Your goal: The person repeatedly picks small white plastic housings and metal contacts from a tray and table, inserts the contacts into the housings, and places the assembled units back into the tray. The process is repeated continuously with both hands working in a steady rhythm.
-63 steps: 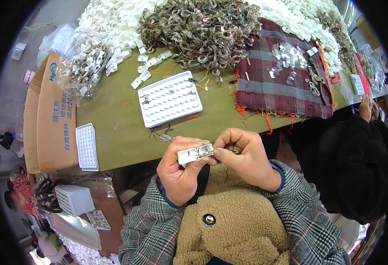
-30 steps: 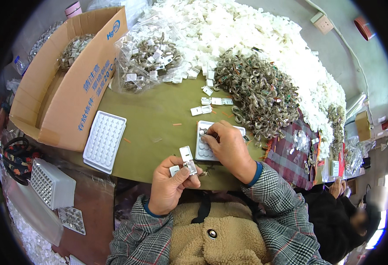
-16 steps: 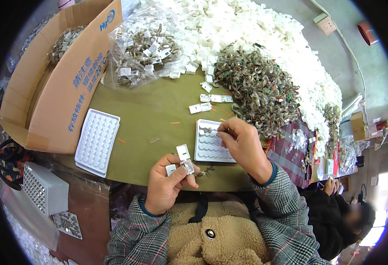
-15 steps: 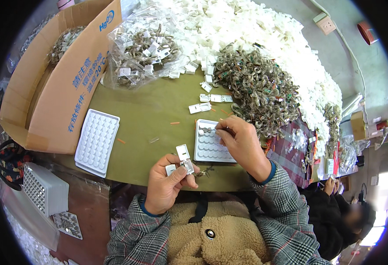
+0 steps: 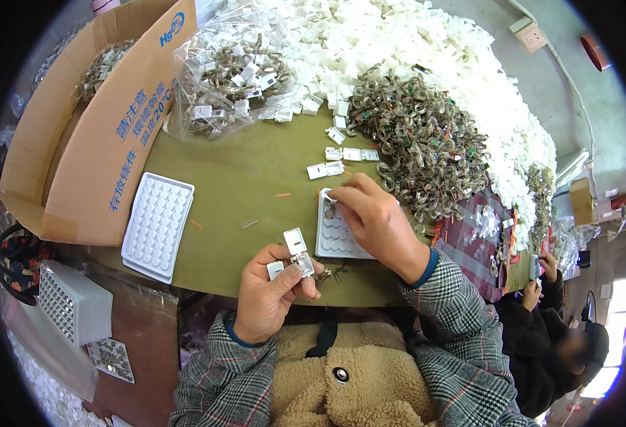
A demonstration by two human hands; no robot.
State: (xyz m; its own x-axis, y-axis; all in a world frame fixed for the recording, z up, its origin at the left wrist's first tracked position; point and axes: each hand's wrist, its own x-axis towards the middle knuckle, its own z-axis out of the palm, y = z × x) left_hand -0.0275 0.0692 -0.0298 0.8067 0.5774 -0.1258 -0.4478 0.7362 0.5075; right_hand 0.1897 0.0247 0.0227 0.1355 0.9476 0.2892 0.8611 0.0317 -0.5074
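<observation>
My left hand [image 5: 266,292] is closed on a small white hinged plastic case [image 5: 295,243], its lid standing up. A second white piece [image 5: 276,270] sits between the same fingers, and a thin wire end pokes out past them. Over the white tray with round pockets [image 5: 345,249], my right hand [image 5: 373,217] has its thumb and fingers drawn together at the tray's upper left corner. A few silver button cells [image 5: 331,211] lie there, partly covered by the fingers. Whatever the right fingertips pinch is hidden.
Stacked white pocket trays [image 5: 158,228] lie left on the green table [image 5: 227,178]. Beyond are a cardboard box [image 5: 106,135], a clear bag of cases [image 5: 231,85], a tangle of wired parts [image 5: 419,142] and heaped white cases [image 5: 398,43]. A person [image 5: 555,349] works at right.
My right hand has shifted left and slightly farther away, to the tray's corner with the button cells. My left hand keeps holding the case in nearly the same place.
</observation>
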